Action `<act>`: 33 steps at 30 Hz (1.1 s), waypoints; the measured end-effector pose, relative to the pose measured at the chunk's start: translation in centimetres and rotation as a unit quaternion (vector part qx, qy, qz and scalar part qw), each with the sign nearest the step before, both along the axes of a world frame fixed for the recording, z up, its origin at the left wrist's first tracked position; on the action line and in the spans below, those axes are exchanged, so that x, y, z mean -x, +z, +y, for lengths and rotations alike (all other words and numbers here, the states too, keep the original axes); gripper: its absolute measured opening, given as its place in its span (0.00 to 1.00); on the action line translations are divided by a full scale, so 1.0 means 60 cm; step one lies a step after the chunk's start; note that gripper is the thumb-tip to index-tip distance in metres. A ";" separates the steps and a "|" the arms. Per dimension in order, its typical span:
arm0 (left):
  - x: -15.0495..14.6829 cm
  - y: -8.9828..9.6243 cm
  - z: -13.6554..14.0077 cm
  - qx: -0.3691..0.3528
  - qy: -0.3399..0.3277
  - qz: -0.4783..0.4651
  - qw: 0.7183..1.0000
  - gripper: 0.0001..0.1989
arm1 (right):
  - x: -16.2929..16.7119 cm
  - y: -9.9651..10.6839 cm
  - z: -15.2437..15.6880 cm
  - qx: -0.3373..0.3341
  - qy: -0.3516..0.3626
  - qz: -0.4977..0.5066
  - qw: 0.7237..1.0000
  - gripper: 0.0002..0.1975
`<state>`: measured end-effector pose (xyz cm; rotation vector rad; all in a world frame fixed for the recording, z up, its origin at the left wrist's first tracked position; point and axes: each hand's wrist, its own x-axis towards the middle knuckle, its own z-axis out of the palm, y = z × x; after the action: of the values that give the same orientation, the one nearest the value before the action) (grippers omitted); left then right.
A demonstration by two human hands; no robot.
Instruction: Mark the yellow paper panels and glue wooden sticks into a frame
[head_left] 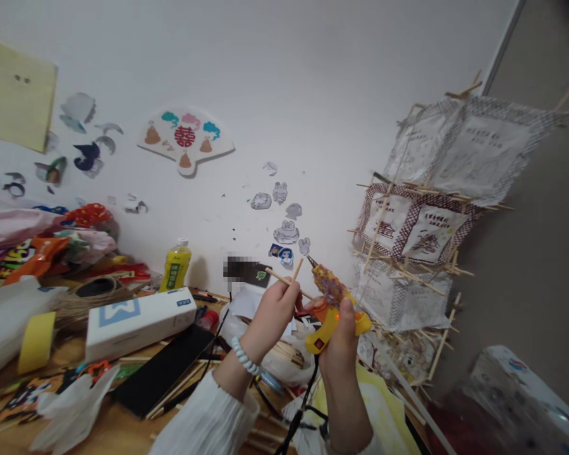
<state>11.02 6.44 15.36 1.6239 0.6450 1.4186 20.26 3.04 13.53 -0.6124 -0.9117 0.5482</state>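
Wooden sticks stick out from the closed fingers of my left hand, one of them pointing up. My right hand is wrapped round a yellow glue gun with a red lit spot on its body. The gun's metal nozzle points up and left, near the tips of the sticks but apart from them. A black cord runs down from the gun's handle. Behind my hands lie a plastic bag and more thin sticks, partly covered.
A lantern-like tower of sticks and printed paper stands at the right. At the left are a white box, a yellow-green drink bottle, a black flat panel, a tape roll and twine. The wall rises behind.
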 end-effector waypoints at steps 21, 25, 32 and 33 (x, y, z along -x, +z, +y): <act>-0.007 -0.005 0.004 0.044 -0.140 0.003 0.989 0.19 | -0.016 -0.007 0.001 0.070 -0.189 0.034 0.979 0.27; 0.013 -0.002 0.003 0.027 -0.201 0.039 0.978 0.12 | -0.028 -0.001 -0.009 0.074 -0.216 0.057 0.972 0.24; 0.021 -0.005 0.014 0.057 -0.170 0.033 0.983 0.23 | -0.057 0.013 -0.021 0.035 -0.132 0.019 0.990 0.24; 0.018 -0.006 0.017 0.058 -0.156 0.020 0.986 0.24 | -0.058 0.013 -0.020 0.035 -0.113 0.002 0.993 0.24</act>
<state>9.96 7.45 14.99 1.5856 0.4622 1.1042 23.77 1.84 14.28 -0.7661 -0.8088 0.3785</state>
